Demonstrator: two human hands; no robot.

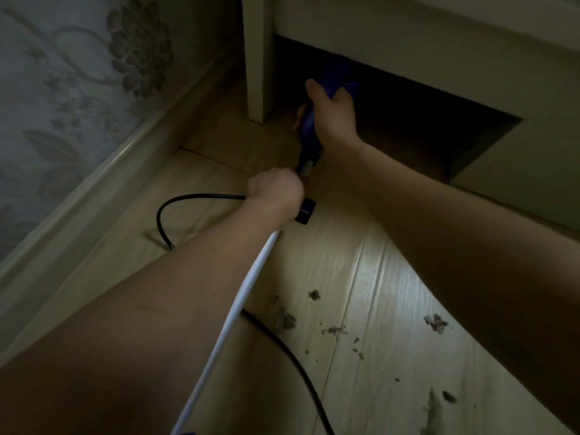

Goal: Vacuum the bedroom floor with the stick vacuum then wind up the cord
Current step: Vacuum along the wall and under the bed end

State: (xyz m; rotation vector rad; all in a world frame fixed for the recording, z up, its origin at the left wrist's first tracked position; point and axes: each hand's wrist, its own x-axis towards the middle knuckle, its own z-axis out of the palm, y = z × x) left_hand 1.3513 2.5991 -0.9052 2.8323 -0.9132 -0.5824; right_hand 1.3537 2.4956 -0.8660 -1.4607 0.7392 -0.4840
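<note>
The purple stick vacuum (pixel 309 133) lies low, its front end reaching into the dark gap under the bed. My right hand (pixel 332 116) grips its purple body from above. Just behind the vacuum's rear end, my left hand (pixel 276 191) is closed around the black cord (pixel 194 197); a black block (pixel 306 211) pokes out beside the fist. The cord loops left on the wooden floor (pixel 361 265), and another stretch of it (pixel 292 359) runs toward me. A white cable or tube (pixel 238 309) runs from under my left wrist to the bottom edge.
A white bed leg (pixel 257 58) stands left of the vacuum, with the bed rail (pixel 439 48) above the dark gap. A flowered wall (pixel 62 89) and skirting board (pixel 103 174) run along the left. Several dust clumps (pixel 434 323) lie on the floor at lower right.
</note>
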